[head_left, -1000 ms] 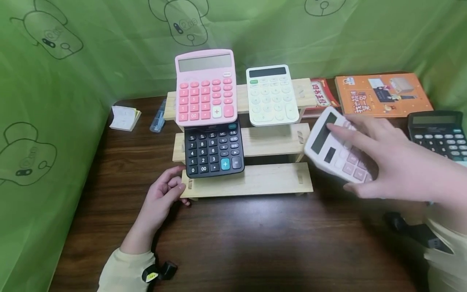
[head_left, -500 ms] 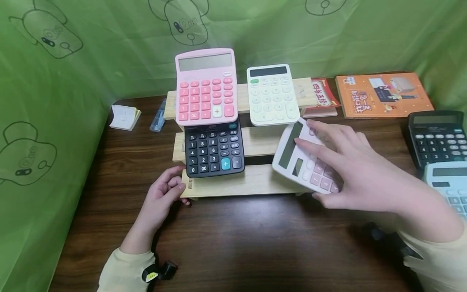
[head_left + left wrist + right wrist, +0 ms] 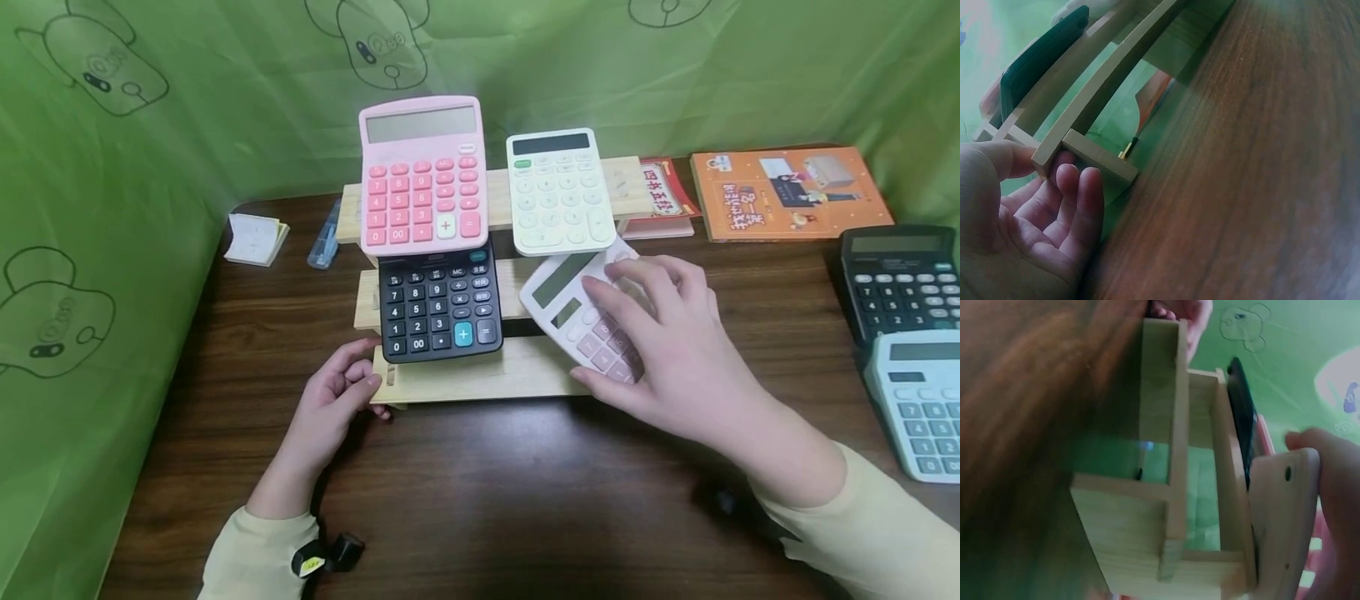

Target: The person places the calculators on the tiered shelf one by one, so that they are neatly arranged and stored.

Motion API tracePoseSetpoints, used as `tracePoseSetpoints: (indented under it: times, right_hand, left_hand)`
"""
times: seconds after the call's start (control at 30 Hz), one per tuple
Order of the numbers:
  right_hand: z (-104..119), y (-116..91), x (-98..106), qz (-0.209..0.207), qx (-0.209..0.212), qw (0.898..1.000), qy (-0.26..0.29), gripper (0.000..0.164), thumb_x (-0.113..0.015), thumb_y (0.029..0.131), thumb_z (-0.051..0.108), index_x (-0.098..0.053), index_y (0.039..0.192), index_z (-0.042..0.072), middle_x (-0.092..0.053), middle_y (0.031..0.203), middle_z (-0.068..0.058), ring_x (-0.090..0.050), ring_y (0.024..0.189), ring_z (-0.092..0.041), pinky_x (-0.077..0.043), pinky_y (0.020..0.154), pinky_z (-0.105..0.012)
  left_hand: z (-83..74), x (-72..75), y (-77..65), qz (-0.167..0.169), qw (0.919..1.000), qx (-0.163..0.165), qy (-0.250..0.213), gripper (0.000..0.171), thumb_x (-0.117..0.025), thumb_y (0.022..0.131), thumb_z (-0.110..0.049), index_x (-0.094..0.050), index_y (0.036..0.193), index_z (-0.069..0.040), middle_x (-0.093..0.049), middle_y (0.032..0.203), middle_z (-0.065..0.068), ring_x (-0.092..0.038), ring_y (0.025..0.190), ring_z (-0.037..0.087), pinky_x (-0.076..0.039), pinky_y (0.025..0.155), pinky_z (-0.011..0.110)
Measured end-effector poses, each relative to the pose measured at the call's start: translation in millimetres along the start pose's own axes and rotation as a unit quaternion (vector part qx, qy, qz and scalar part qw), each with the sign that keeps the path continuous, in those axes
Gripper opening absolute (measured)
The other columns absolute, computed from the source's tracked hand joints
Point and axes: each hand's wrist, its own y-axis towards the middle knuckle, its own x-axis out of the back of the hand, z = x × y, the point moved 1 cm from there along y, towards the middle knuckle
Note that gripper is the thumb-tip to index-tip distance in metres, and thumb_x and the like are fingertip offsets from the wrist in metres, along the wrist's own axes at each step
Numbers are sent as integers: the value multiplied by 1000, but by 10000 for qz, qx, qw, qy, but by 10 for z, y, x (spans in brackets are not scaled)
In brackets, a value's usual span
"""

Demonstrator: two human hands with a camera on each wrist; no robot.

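While the left hand (image 3: 337, 396) pinches the wooden stand (image 3: 480, 381) by its end, presumably steadying it, the right hand (image 3: 667, 350), well apart, grips a pale calculator (image 3: 576, 322) crosswise; likely for control.

- A desk setting was shown, curtained off at the back and both sides by cartoon-printed green cloth (image 3: 262, 100).
- Desk work was suggested by the books (image 3: 791, 200) and notepad (image 3: 255, 240) laid on a dark, wood-grained table (image 3: 510, 500).
- An office-like or shop-like look was given by several calculators (image 3: 423, 175), some of them arranged on a tiered wooden rack (image 3: 450, 383).
- Whether the table was housed in a home, an office or a shop could not be told.
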Motion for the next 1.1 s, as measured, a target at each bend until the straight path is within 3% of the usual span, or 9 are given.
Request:
tracePoseSetpoints:
  times: [0.2,0.3,0.53,0.7,0.9,1.1]
  right_hand:
    - [18,-14,49,630,337,9970,-291,99,-63,71,75,-43,147,15,-33,152,-15,-26,136,-43,-31,102,-63]
    - [2,-18,82,831,434,9951,-303,93,-61,77,71,-41,148,15,-30,155,-14,-25,138,-42,-28,107,-60]
    - [-63,-9,117,832,700,9937,-282,78,-58,85,56,-43,146,11,-29,155,-13,-26,138,-40,-28,110,-55]
    - [-82,17,98,659,892,9938,-42,63,-55,89,46,-50,142,13,-32,154,-13,-29,137,-39,-37,102,-56]
    - [-54,61,47,216,921,9952,235,53,-55,92,48,-60,134,15,-42,146,-17,-34,131,-42,-38,99,-56]
    - [-14,102,-10,82,902,9957,194,53,-62,89,47,-62,131,16,-46,141,-20,-37,128,-44,-40,97,-57]
  left_hand:
    - [-5,3,-8,0,10000,-21,2,40,-53,100,-7,-43,139,-4,-58,86,19,-61,63,29,-58,59,41]
    - [0,10,-6,-16,10000,-39,-6,40,-53,100,-7,-43,139,-4,-58,86,19,-61,63,29,-57,59,41]
    - [6,0,6,17,9999,-95,-88,40,-52,99,-5,-43,138,-3,-58,85,18,-61,63,30,-57,58,41]
    - [-18,4,3,-13,9999,-96,-65,40,-52,99,-5,-43,138,-3,-57,85,19,-60,62,30,-57,57,40]
    - [-16,-2,13,38,9999,-97,-111,40,-52,99,-5,-42,138,-2,-58,85,17,-61,62,28,-57,58,39]
    - [6,-13,8,58,9997,-135,-192,40,-52,99,-5,-41,138,-1,-59,86,16,-61,62,27,-57,58,38]
